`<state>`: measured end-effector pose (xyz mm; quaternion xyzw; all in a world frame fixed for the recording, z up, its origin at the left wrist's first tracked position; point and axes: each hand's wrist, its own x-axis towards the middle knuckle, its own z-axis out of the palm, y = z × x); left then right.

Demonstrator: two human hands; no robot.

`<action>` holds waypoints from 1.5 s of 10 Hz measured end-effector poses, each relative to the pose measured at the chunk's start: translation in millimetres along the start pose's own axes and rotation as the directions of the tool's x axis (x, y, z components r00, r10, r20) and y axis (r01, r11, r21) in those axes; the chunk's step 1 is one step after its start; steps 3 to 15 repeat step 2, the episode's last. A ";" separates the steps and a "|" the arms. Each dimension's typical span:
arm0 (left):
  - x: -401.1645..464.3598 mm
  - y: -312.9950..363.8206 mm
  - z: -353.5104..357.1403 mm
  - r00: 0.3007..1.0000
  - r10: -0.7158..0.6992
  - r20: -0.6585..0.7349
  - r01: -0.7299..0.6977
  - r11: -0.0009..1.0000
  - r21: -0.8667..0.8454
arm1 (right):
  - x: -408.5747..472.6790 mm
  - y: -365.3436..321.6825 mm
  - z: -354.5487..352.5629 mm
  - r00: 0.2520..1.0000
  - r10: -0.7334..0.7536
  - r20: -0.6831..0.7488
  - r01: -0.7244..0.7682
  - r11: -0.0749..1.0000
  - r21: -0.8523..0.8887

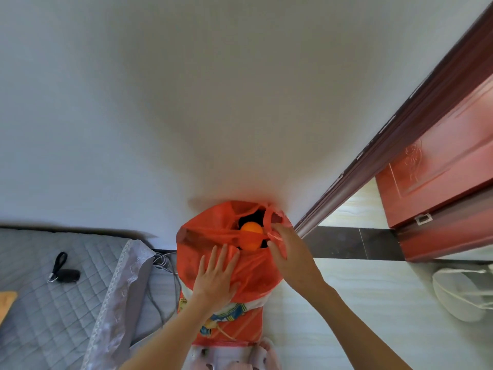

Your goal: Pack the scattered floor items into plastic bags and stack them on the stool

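A red plastic bag [202, 236] stands against the white wall, its mouth partly open. An orange ball [251, 231] and something dark show inside. The bag rests on a red stool [234, 332] with other bagged things, white and blue-yellow printed, under it. My left hand [217, 279] lies flat with spread fingers on the bag's front. At the right rim, my right hand [288, 249] pinches the bag's handle between thumb and fingers.
A bed with a grey quilted cover [53, 303] lies at the left, a black key fob [64, 271] on it. Cables [165, 263] hang between bed and stool. A red door [440, 177] stands open at the right. A white bag [464, 292] lies on the floor at far right.
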<state>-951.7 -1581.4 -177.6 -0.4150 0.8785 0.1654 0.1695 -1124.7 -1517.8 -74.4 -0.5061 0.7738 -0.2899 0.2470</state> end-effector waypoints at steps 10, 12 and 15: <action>3.7 6.8 25.1 0.980 0.065 -0.189 -0.067 0.998 -0.002 | -3.5 -12.2 -16.9 0.996 0.058 -0.066 -0.049 0.990 0.134; 3.7 6.8 25.1 0.980 0.065 -0.189 -0.067 0.998 -0.002 | -3.5 -12.2 -16.9 0.996 0.058 -0.066 -0.049 0.990 0.134; 3.7 6.8 25.1 0.980 0.065 -0.189 -0.067 0.998 -0.002 | -3.5 -12.2 -16.9 0.996 0.058 -0.066 -0.049 0.990 0.134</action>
